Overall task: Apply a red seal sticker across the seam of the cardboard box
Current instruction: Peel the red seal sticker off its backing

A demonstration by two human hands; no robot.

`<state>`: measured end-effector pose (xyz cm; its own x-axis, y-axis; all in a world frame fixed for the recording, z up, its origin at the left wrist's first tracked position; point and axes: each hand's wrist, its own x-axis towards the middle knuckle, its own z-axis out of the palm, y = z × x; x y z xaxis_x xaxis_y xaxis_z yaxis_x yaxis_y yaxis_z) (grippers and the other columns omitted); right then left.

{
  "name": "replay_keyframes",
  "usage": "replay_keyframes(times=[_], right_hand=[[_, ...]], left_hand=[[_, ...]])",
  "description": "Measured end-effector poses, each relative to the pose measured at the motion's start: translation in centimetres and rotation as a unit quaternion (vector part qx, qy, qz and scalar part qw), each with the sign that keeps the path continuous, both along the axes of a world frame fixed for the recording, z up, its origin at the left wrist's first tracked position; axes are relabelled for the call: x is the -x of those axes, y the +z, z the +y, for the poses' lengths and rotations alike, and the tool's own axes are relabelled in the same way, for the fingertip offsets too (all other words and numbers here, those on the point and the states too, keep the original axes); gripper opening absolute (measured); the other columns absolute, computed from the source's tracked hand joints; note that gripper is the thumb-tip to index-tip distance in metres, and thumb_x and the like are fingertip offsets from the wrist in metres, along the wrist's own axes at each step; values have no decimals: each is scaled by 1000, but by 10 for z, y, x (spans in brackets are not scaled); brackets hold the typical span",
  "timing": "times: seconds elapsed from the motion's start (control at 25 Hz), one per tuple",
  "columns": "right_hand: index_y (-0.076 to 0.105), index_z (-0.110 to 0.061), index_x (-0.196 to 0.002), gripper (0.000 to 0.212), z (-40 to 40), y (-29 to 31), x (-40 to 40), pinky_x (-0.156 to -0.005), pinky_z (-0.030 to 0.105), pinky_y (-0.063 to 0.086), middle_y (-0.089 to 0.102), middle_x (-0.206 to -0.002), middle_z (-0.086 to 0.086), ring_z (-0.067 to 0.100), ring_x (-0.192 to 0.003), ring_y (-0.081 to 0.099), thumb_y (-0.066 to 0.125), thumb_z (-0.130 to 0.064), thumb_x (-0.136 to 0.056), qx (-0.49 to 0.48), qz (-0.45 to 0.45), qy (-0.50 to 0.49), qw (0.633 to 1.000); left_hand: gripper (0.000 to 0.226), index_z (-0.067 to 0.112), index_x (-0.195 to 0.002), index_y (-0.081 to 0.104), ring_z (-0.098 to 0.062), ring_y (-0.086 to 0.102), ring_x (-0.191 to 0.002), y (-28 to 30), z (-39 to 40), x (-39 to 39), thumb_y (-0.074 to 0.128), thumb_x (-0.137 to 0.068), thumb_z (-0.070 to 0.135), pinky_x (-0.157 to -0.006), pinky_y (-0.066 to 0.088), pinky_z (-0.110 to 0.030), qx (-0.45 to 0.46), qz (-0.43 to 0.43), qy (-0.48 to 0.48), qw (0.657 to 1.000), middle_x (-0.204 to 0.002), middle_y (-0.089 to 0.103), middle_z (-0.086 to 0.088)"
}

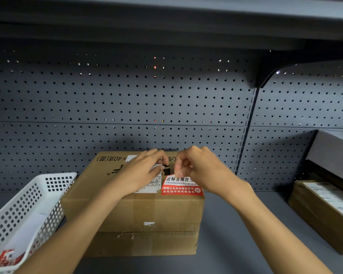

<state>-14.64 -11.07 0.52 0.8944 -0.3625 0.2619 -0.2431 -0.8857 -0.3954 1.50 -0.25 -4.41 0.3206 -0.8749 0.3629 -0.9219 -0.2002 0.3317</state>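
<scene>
head view, close, facing shelf (pixel 236 224)

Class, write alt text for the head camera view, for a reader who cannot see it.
Two bare hands, left and right, pinch a red seal sticker over the top of a cardboard box on a grey shelf. A white basket sits left of the box; more boxes stand at right.

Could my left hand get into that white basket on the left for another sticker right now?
Probably yes. The white basket sits open-topped just left of the cardboard box, nothing between it and your left hand. But that hand is pinching a paper piece, so free it first.
</scene>
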Motion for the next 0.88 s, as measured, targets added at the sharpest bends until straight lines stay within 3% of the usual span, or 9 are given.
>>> replay_keyframes(times=[0.24, 0.44, 0.68, 0.88], right_hand=[[71, -22, -74, 25, -1, 0, 2, -76, 28, 55, 75, -75, -4, 8, -75, 68, 62, -1, -84, -15, -4, 2, 1000], [67, -27, -71, 24, -5, -2, 3, -79, 32, 57, 75, -80, 0, 11, -79, 69, 68, -7, -84, -53, -10, 6, 999], [69, -24, -75, 17, -9, -3, 1, -79, 31, 58, 76, -83, -1, 10, -81, 69, 68, -9, -84, -66, -10, 17, 998], [67, -28, -74, 19, -13, -2, -1, -73, 20, 50, 72, -82, -7, 5, -79, 65, 69, -14, -85, -75, 9, 19, 997]], left_hand=[[12, 31, -108, 54, -6, 48, -104, 0, 0, -1, 49, -98, 27, -85, 49, -41, -4, -7, 0, 1000, -101, 51, 20], [11, 31, -107, 55, -7, 48, -102, 0, 0, 0, 49, -98, 26, -84, 49, -41, 0, -14, -7, 1000, -94, 46, 23], [12, 28, -109, 55, -9, 49, -103, 2, 1, 2, 48, -99, 24, -83, 49, -40, 1, -16, -10, 1000, -99, 48, 19], [12, 28, -108, 54, -9, 49, -104, 1, 1, 2, 47, -99, 24, -84, 50, -42, 1, -16, -13, 1000, -102, 50, 18]])
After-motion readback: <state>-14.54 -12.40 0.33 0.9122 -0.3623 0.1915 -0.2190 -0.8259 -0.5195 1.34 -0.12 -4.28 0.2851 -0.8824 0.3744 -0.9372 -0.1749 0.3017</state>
